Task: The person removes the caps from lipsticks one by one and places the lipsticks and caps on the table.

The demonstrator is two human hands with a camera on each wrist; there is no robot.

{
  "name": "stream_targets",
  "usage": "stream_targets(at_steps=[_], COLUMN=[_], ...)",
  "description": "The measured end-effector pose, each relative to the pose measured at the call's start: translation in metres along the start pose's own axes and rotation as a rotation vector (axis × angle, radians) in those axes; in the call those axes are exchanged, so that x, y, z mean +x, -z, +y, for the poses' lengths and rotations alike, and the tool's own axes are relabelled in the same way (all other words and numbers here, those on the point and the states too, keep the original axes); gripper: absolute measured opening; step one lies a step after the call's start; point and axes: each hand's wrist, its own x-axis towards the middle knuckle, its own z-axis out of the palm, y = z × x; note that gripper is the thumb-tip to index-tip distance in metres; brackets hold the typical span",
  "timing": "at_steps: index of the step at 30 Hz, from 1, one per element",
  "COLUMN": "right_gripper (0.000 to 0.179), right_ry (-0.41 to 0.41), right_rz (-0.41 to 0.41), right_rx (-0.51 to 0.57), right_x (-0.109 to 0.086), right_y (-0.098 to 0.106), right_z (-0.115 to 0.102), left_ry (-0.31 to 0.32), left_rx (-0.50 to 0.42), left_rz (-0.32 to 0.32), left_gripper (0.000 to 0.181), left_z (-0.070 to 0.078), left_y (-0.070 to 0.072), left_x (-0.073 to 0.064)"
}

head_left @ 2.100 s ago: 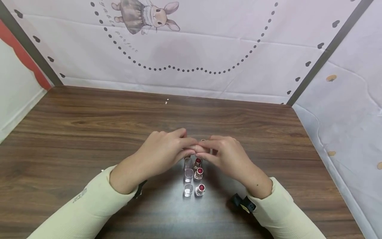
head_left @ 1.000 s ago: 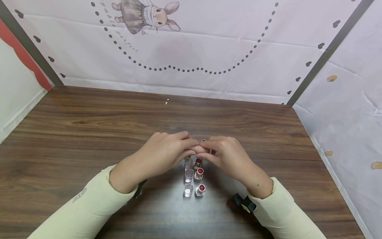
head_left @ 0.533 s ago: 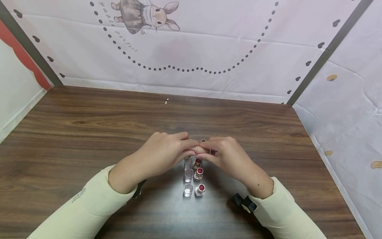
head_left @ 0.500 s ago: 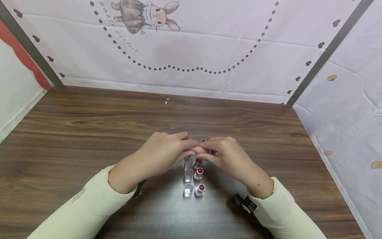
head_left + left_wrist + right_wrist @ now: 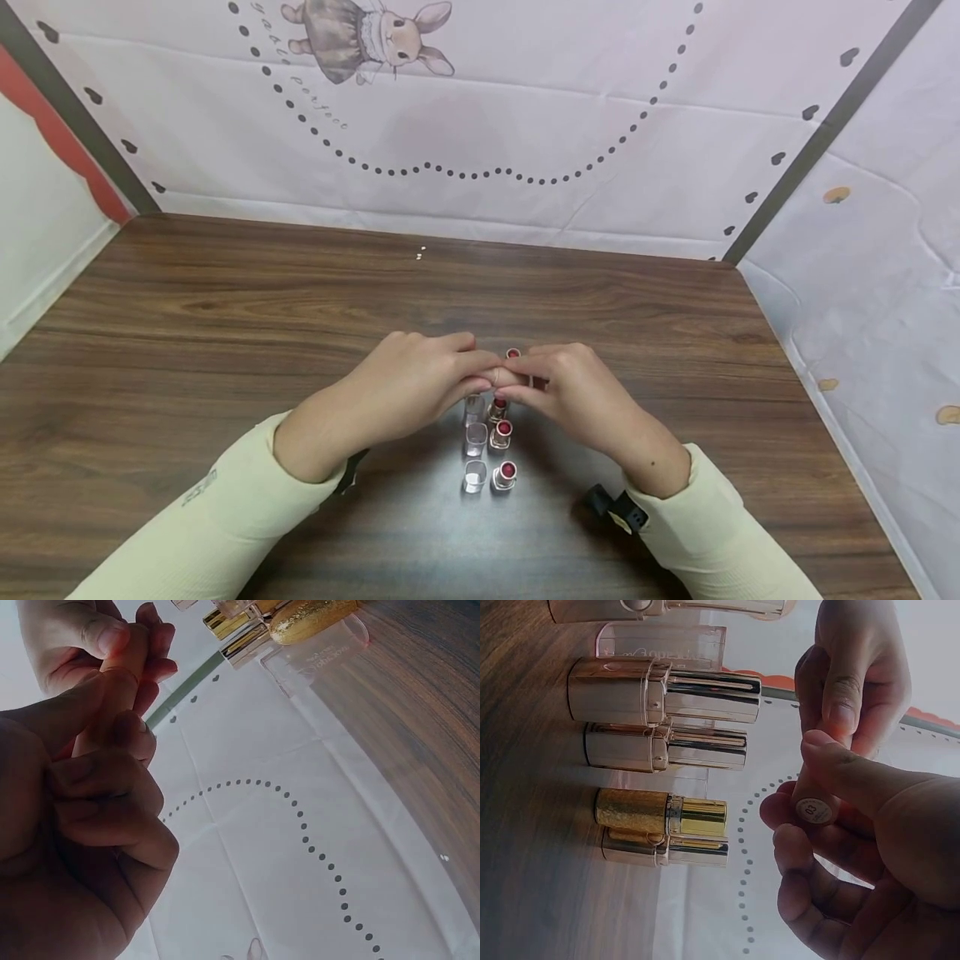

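Note:
Both hands hold one peach-coloured lipstick tube [image 5: 512, 377] level above the row of lipsticks. My left hand [image 5: 412, 379] pinches its left end, and my right hand [image 5: 577, 387] pinches the right end between thumb and fingers. A thin seam rings the tube [image 5: 124, 675] in the left wrist view. A round label reading 03 marks the end of the tube [image 5: 814, 799] in the right wrist view. Just below the hands stand uncapped red lipsticks [image 5: 501, 434], upright in a column. Another lipstick [image 5: 513, 354] shows beyond the fingers. The hands partly cover the column.
Several clear caps [image 5: 476, 438] stand in a column left of the lipsticks. A gold textured lipstick [image 5: 634, 811] stands among rose-gold ones. Small white bits [image 5: 421, 252] lie toward the back of the wooden table [image 5: 262, 292]. A printed cloth wall [image 5: 510, 125] borders the table.
Both hands keep hold of the tube in nearly the same place. Since the earliest frame, the left hand has shifted slightly right, and the far lipstick shows a little more.

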Motion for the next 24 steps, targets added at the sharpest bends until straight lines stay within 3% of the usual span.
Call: stream_targets(at_steps=[8,16,24], right_gripper=[0.016,0.021,0.020], right_ry=[0.001,-0.038,-0.096], right_rz=[0.008,0.028,0.057], right_rx=[-0.011,-0.083,-0.116], right_x=[0.0008,0.0013,0.0030], right_y=[0.0004,0.0049,0.0063], right_z=[0.0009,0.0021,0.0049], left_ry=[0.020,0.066,0.121], left_rx=[-0.017,0.010,-0.041], left_rz=[-0.013,0.038,0.057], left_gripper=[0.028,0.027,0.032], left_z=[0.0001,-0.0016,-0.0037], left_y=[0.0015,0.0042,0.0057], left_x=[0.0002,0.0004,0.0025])
